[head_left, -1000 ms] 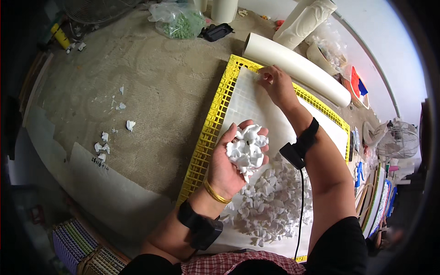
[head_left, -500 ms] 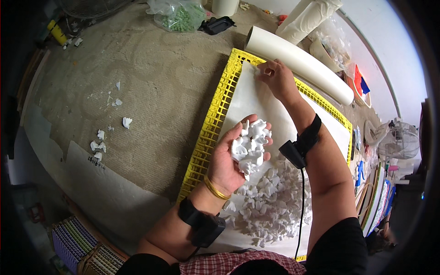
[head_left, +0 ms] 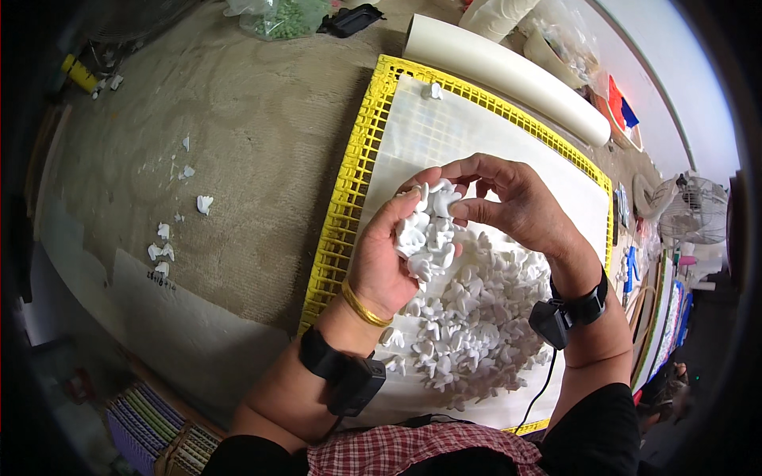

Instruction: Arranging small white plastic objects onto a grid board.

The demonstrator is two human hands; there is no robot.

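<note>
My left hand is palm up, its fingers curled round a handful of small white flower-shaped pieces. Over the top of that handful, my right hand has thumb and forefinger closed about one white piece. Both hands are above a yellow plastic grid tray lined with a white sheet. A large heap of similar white pieces lies on the sheet, partly behind my hands. One single white piece rests near the tray's far left corner.
Beyond the tray's far edge lies a thick cream roll. Broken white bits are scattered on the floor at left. A bag of green pieces and a black tray stand far off. A fan is at right.
My right hand has come back from the tray's far left corner to the handful in my left hand. A single white piece now lies at that corner. The view has shifted slightly.
</note>
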